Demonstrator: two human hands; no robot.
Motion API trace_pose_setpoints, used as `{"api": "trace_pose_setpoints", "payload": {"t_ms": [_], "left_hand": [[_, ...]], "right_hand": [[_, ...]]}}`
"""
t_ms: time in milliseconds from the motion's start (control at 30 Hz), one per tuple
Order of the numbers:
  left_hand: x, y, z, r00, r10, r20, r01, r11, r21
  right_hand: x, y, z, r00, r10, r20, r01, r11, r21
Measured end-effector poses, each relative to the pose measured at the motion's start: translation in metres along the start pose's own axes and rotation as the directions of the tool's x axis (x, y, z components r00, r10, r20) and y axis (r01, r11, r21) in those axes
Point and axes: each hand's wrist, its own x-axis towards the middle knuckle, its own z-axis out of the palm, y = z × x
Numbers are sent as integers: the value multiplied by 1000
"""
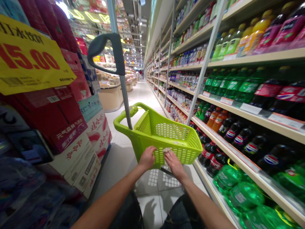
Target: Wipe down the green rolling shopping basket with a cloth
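Observation:
A lime green plastic shopping basket (166, 133) stands on the aisle floor in front of me, with a grey pull handle (109, 52) rising on a metal rod. My left hand (147, 158) grips the basket's near rim, fingers curled over it. My right hand (173, 161) presses a small pale cloth or wipe (166, 150) against the same rim, just right of the left hand. The basket's inside looks bare.
Shelves of soft drink bottles (238, 133) run along the right. Stacked red and white cartons (71, 133) with a yellow price sign (28, 60) stand at the left. The tiled aisle (140, 92) stretches ahead to display counters (111, 95).

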Motion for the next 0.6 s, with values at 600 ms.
{"api": "trace_pose_setpoints", "payload": {"t_ms": [600], "left_hand": [[-3,26,36,956,177,235,-240,931,275]], "right_hand": [[-21,15,-24,989,139,-46,-140,990,-21]]}}
